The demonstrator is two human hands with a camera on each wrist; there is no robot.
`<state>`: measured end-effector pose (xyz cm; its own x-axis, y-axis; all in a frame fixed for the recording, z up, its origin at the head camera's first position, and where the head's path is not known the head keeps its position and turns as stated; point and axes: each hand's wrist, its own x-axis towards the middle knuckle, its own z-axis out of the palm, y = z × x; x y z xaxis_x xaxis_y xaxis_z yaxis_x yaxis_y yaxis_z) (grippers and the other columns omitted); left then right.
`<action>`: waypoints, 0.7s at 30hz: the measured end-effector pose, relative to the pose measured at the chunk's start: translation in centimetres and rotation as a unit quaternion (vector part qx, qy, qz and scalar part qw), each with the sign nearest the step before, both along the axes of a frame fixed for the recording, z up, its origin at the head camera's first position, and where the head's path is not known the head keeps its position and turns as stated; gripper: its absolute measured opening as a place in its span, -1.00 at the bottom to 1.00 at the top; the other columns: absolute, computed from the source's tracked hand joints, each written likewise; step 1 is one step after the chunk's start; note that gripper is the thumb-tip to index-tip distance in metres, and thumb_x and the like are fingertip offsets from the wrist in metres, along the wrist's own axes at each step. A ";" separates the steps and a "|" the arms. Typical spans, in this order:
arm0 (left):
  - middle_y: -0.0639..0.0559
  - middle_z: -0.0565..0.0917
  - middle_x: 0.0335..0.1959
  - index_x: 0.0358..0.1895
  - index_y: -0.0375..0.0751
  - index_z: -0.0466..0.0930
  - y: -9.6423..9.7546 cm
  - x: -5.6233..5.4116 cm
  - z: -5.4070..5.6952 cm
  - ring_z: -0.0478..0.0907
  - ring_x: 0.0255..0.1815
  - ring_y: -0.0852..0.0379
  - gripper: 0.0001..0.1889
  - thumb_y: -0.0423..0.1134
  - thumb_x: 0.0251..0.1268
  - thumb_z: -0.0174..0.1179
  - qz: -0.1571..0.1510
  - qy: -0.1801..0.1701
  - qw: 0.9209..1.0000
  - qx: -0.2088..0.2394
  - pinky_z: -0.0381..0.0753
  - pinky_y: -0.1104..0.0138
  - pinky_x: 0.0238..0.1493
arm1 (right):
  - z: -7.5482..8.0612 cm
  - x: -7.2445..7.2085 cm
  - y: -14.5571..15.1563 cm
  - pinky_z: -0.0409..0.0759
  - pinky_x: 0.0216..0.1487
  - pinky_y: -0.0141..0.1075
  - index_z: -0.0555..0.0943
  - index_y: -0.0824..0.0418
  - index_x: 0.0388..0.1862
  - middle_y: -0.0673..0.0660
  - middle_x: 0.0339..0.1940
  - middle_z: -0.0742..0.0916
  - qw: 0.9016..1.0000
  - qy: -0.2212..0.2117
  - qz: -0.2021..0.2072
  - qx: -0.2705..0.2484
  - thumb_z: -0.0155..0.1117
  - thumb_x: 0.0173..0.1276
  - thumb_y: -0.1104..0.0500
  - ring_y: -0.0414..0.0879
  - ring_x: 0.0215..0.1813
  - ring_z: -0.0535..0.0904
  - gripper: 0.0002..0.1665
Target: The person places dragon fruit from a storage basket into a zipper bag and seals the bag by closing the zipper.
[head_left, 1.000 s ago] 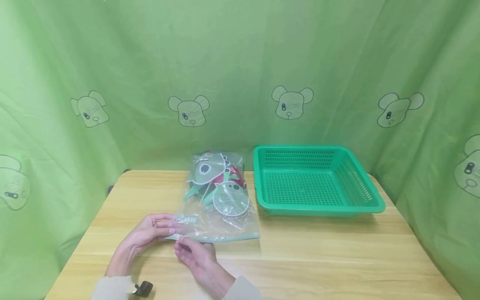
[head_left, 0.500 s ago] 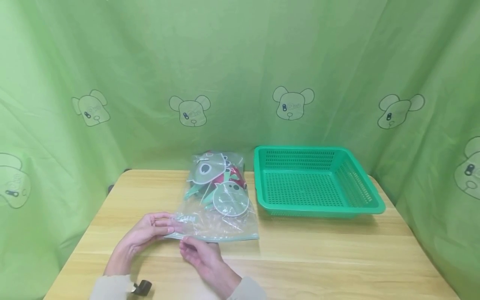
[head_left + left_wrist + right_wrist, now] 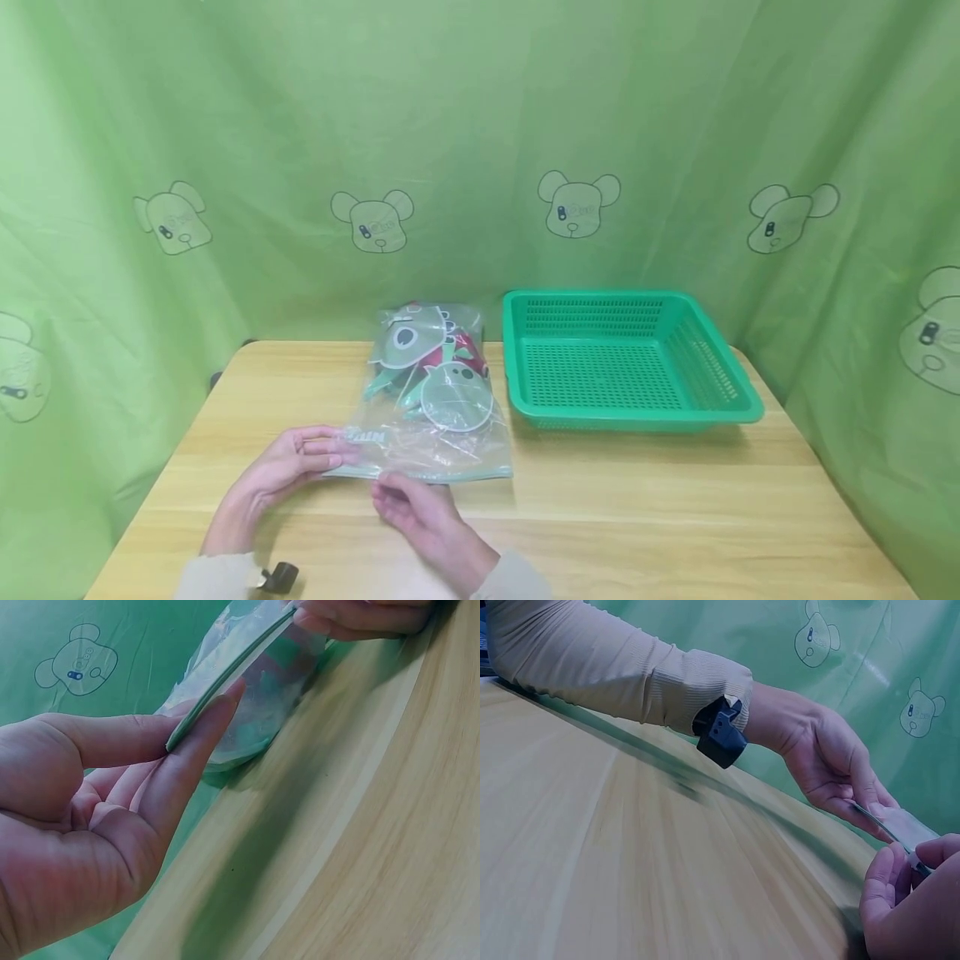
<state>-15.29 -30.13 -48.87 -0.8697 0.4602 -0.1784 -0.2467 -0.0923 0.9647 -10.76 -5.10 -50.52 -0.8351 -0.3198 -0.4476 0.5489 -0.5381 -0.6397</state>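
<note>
A clear plastic zip bag with a pale green zip strip along its near edge lies on the table. Inside are flat cartoon-shaped pieces, grey-green with white outlines, some red; their kind is unclear. My left hand pinches the bag's near left corner between thumb and fingers, as the left wrist view also shows at the strip's end. Along the same edge, further right, my right hand pinches the strip. In the right wrist view a small whitish piece shows between that hand's thumb and fingers.
A green perforated plastic basket stands right of the bag, at the back of the wooden table. Green curtains with bear-head prints hang behind and at both sides. A black device is strapped at my left wrist.
My right hand has slid to the right along the bag's zip strip. The left hand keeps its pinch on the corner. Bag and basket shift slightly left in view together with the background.
</note>
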 end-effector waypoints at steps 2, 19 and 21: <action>-0.26 0.70 0.12 0.39 -0.63 0.25 0.0 -0.1 -0.1 0.69 0.14 -0.05 -0.46 -0.58 0.39 0.16 0.000 -0.002 1.000 0.000 0.59 0.16 0.26 | 0.0 0.0 0.3 0.69 0.14 -0.20 0.68 0.42 -0.05 0.24 -0.19 0.79 1.000 0.000 -0.001 -0.002 0.47 0.24 0.31 -0.03 -0.11 0.74 -0.68; -0.18 0.72 0.12 0.34 -0.48 0.38 -0.5 -0.1 -0.7 0.68 0.17 -0.01 -0.54 -0.59 0.42 0.13 -0.002 -0.003 1.000 0.003 0.57 0.19 0.27 | -0.2 0.3 2.8 0.70 0.10 -0.23 0.68 0.43 -0.03 0.22 -0.22 0.79 1.000 0.003 -0.004 -0.004 0.43 0.28 0.32 -0.05 -0.14 0.74 -0.70; -0.18 0.72 0.11 0.34 -0.48 0.38 -0.4 -0.1 -0.7 0.68 0.17 -0.01 -0.55 -0.59 0.42 0.12 -0.006 -0.003 1.000 0.006 0.57 0.19 0.27 | -0.2 0.4 3.3 0.70 0.09 -0.24 0.67 0.43 -0.03 0.21 -0.23 0.79 1.000 0.004 -0.008 -0.003 0.43 0.28 0.32 -0.05 -0.14 0.73 -0.70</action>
